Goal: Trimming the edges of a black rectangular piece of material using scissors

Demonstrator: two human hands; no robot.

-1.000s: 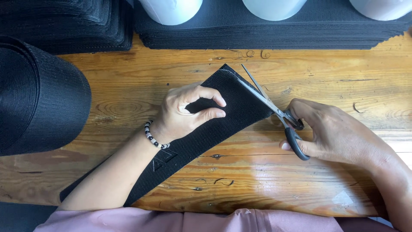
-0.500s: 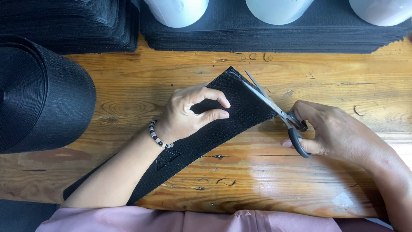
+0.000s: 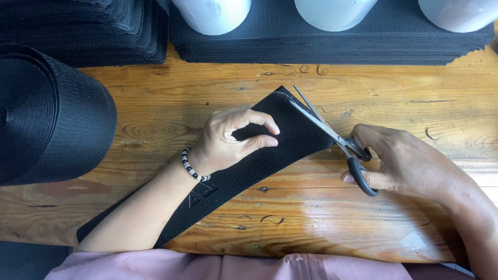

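Observation:
A wide black woven strap (image 3: pixel 290 137) lies diagonally across the wooden table (image 3: pixel 290 218). My left hand (image 3: pixel 228 140) presses it down near its far end, thumb and fingers pinching the fabric; a beaded bracelet circles that wrist. My right hand (image 3: pixel 404 161) grips black-handled scissors (image 3: pixel 332 135), whose blades are slightly parted over the strap's right edge, close to its end.
A large roll of black webbing (image 3: pixel 46 114) sits at the left. Stacks of cut black strap pieces (image 3: pixel 332 44) line the table's far side, with three white cylinders (image 3: pixel 212 13) standing on them. Another stack (image 3: pixel 98 31) lies at the back left.
The scissor blades have edged along the strap's end and narrowed slightly. My left hand keeps its hold on the strap. The view has shifted a little.

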